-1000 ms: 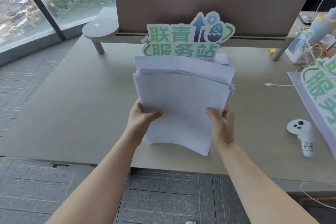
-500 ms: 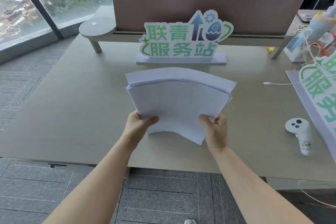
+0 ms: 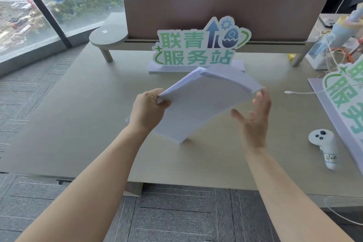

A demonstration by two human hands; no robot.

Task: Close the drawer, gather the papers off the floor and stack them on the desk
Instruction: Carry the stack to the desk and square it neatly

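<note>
Because the papers are meant to end up stacked here, the desk (image 3: 78, 124) takes up most of the view, its pale top bare in the middle where the stack can land. Behind it stands one padded divider screen (image 3: 225, 15) above a low shelf riser (image 3: 110, 35), and against that leans one standing cut-out sign (image 3: 202, 45) in green characters; a second sign (image 3: 345, 92) of the same kind lies flat at the right edge, so two in all.

The single stack of papers (image 3: 204, 104) hangs tilted above the desk middle, one low corner close to the surface or perhaps touching it, I cannot tell which. It looks turned this way so its edges can be knocked square before it is laid down. The left hand (image 3: 147, 112) grips the stack's near left corner, thumb on top and fingers underneath. The right hand (image 3: 253, 120) is let go and spread wide, palm toward the stack's right edge, just beside it without clear contact, probably ready to pat or catch that side.

One white handheld controller (image 3: 324, 147) lies near the right, well apart from the papers, and one white charging cable (image 3: 306, 92) trails across beyond it. No drawer shows.
</note>
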